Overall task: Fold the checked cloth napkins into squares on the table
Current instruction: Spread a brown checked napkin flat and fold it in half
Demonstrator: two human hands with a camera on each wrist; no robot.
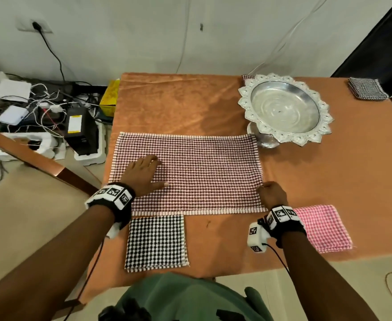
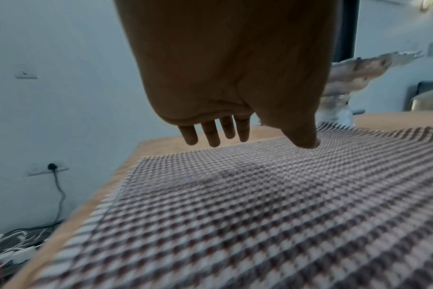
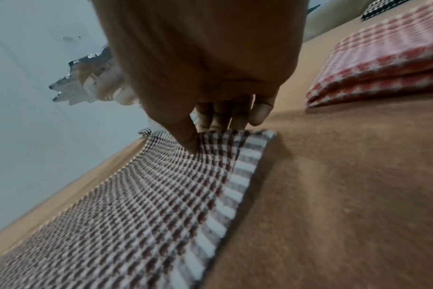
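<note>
A maroon-and-white checked napkin (image 1: pixel 190 172) lies as a long rectangle across the orange table (image 1: pixel 178 105). My left hand (image 1: pixel 147 173) is spread flat over its left part, fingers (image 2: pixel 211 135) straight, just above the weave (image 2: pixel 235 215). My right hand (image 1: pixel 271 193) pinches the napkin's right edge (image 3: pixel 237 148), thumb on top and fingers curled under the striped border, which is lifted slightly. A black-and-white napkin (image 1: pixel 156 242) lies folded square near the front edge. A pink checked napkin (image 1: pixel 322 228) lies folded by my right wrist; the right wrist view shows it (image 3: pixel 383 58) too.
A silver pedestal bowl (image 1: pixel 285 110) stands at the back right, close to the maroon napkin's far right corner. A dark folded napkin (image 1: pixel 367 88) sits at the far right corner. Left of the table, cables and boxes (image 1: pixel 46 112) cover the floor.
</note>
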